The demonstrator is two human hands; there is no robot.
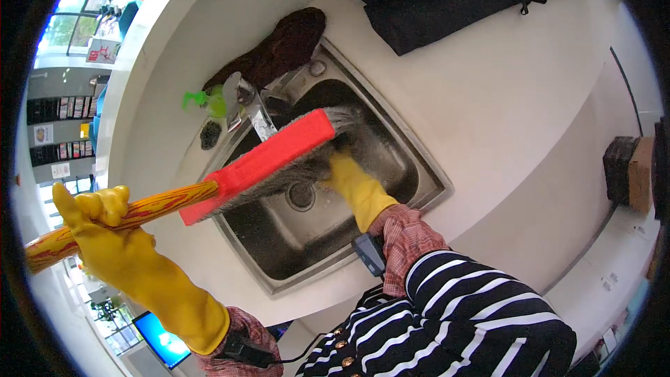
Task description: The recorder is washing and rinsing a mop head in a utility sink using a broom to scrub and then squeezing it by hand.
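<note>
A broom with a red head [267, 161] is held over the stainless steel sink [309, 225]. My left hand [115, 235], in a yellow rubber glove, grips its wood-patterned handle [175, 201] at the left. Grey bristles [285, 173] hang along the underside of the head. My right hand [361, 186], gloved alike, reaches into the sink at the bristles. Its fingers are blurred and partly hidden, so I cannot tell whether they grip. The faucet [260, 121] stands just behind the red head, and the drain [300, 196] shows beneath the bristles.
A green pump bottle [214, 102] and a dark scouring pad [211, 135] sit left of the faucet. Dark brown cloth [282, 44] lies behind the sink. Black fabric [434, 5] covers part of the white counter [471, 110]. A monitor [162, 340] glows at lower left.
</note>
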